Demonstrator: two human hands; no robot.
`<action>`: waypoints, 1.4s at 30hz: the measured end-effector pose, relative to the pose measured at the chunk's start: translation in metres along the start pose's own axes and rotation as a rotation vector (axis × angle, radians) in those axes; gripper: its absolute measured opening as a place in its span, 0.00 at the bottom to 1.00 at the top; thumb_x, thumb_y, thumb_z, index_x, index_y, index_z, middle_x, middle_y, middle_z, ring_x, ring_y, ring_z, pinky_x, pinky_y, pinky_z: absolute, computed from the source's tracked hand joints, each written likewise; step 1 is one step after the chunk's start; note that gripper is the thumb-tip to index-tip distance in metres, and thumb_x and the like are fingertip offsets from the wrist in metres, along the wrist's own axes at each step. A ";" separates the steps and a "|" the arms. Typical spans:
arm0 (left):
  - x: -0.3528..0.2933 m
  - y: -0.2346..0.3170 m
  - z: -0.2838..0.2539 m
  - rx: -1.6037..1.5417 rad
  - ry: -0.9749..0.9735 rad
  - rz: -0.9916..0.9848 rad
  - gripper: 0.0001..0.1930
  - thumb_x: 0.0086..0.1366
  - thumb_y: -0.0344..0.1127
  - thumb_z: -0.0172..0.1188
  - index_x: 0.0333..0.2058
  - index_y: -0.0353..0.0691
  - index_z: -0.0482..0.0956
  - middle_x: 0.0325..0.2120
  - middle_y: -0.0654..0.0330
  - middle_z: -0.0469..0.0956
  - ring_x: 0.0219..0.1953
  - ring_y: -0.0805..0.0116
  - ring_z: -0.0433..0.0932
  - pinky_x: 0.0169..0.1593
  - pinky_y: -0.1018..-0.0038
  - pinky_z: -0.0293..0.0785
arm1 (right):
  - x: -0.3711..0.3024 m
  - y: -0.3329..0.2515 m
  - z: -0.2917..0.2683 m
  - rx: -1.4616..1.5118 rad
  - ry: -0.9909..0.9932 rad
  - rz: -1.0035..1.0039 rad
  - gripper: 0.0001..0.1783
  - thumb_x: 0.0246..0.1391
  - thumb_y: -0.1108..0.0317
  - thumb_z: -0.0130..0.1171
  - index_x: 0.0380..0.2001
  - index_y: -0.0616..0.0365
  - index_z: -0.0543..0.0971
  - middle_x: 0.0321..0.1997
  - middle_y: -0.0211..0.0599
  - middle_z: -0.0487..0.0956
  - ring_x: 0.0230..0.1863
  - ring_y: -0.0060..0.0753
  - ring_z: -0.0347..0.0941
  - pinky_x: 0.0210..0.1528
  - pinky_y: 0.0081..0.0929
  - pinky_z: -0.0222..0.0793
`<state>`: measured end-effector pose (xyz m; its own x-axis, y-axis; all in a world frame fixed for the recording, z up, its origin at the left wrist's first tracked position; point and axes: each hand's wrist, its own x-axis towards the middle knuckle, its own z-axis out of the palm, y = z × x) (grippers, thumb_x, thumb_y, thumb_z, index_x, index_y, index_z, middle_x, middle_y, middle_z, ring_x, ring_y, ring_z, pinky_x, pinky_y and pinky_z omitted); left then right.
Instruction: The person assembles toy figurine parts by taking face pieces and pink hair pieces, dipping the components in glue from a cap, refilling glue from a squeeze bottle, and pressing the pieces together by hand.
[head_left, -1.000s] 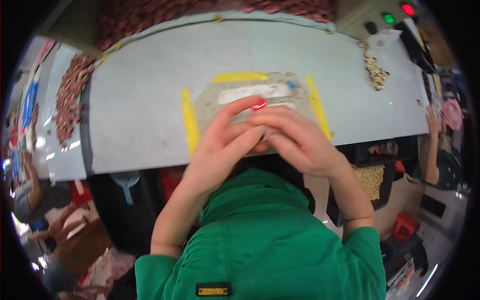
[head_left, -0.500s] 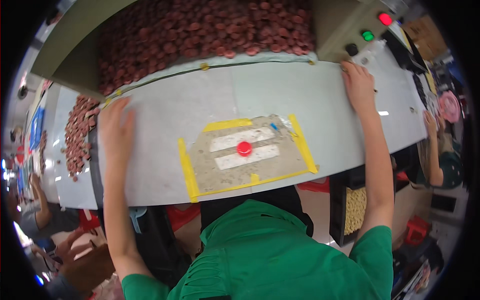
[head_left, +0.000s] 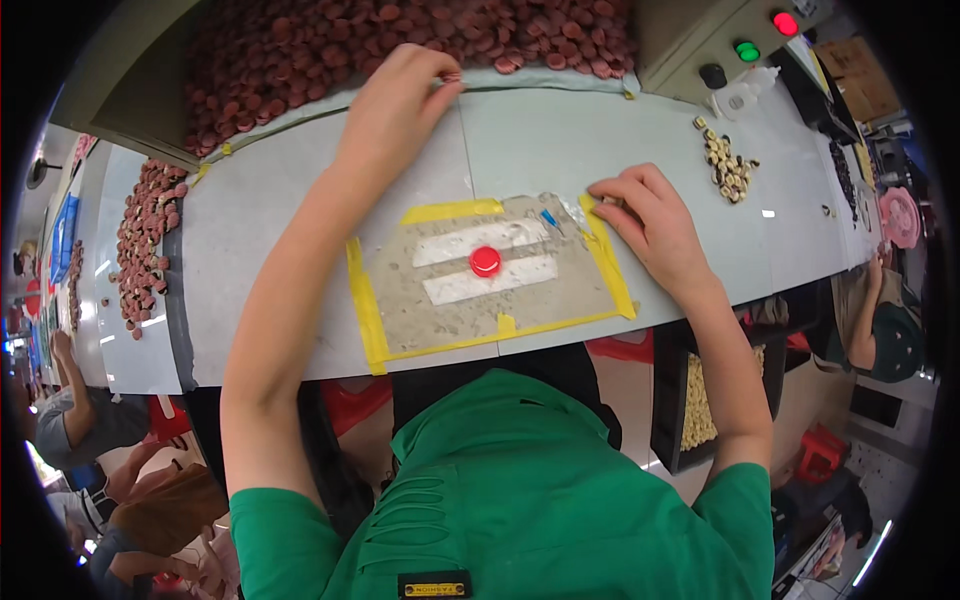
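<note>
My left hand (head_left: 395,105) reaches to the front edge of a big heap of dull pink round caps (head_left: 360,50), its thumb and fingers closed on one pink cap (head_left: 453,77). Closer to me, my right hand (head_left: 650,222) hovers by the right yellow tape strip, fingertips pinched together. Whatever small piece it holds is mostly covered by the fingers. Between the hands, a red button-like disc (head_left: 486,262) sits in the middle of a grey pad (head_left: 450,325) with two white strips, bordered by yellow tape (head_left: 367,310). A small blue piece (head_left: 548,217) lies at the pad's far right.
Small cream-and-black pieces (head_left: 728,165) lie in a cluster on the right of the table, near a clear white bottle (head_left: 735,98). More pink caps (head_left: 148,240) cover the left table. Below the right edge stands a dark bin of pale pieces (head_left: 700,410). Other people work on both sides.
My left hand has swung right and forward from the left side to the pink heap and taken a cap. My right hand has come back toward the pad, uncovering the cream-and-black cluster.
</note>
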<state>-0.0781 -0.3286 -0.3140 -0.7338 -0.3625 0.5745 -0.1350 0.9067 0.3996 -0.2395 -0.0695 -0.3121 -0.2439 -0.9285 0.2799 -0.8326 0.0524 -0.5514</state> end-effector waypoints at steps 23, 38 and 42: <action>-0.158 0.114 -0.046 -1.448 0.139 -0.784 0.15 0.68 0.29 0.51 0.52 0.33 0.68 0.48 0.58 0.73 0.49 0.72 0.73 0.54 0.75 0.69 | 0.007 -0.029 0.002 -0.155 -0.142 -0.021 0.09 0.53 0.75 0.58 0.39 0.61 0.75 0.35 0.39 0.75 0.34 0.38 0.73 0.37 0.27 0.70; -0.160 0.110 -0.042 -1.549 0.190 -0.782 0.20 0.68 0.30 0.50 0.58 0.34 0.65 0.51 0.56 0.71 0.47 0.70 0.75 0.51 0.76 0.71 | 0.023 -0.088 0.055 -0.074 -0.167 -0.396 0.11 0.43 0.74 0.63 0.33 0.55 0.76 0.30 0.33 0.74 0.34 0.38 0.72 0.35 0.33 0.69; -0.159 0.113 -0.039 -1.565 0.249 -0.778 0.17 0.68 0.29 0.51 0.55 0.35 0.67 0.49 0.57 0.72 0.46 0.72 0.75 0.50 0.76 0.71 | 0.023 -0.087 0.057 -0.116 -0.167 -0.421 0.10 0.44 0.73 0.62 0.33 0.55 0.76 0.30 0.33 0.74 0.33 0.38 0.72 0.35 0.33 0.69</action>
<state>0.0495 -0.1775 -0.3322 -0.6861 -0.7265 -0.0389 0.4435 -0.4600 0.7692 -0.1440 -0.1161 -0.3026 0.2027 -0.9236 0.3253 -0.8943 -0.3099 -0.3227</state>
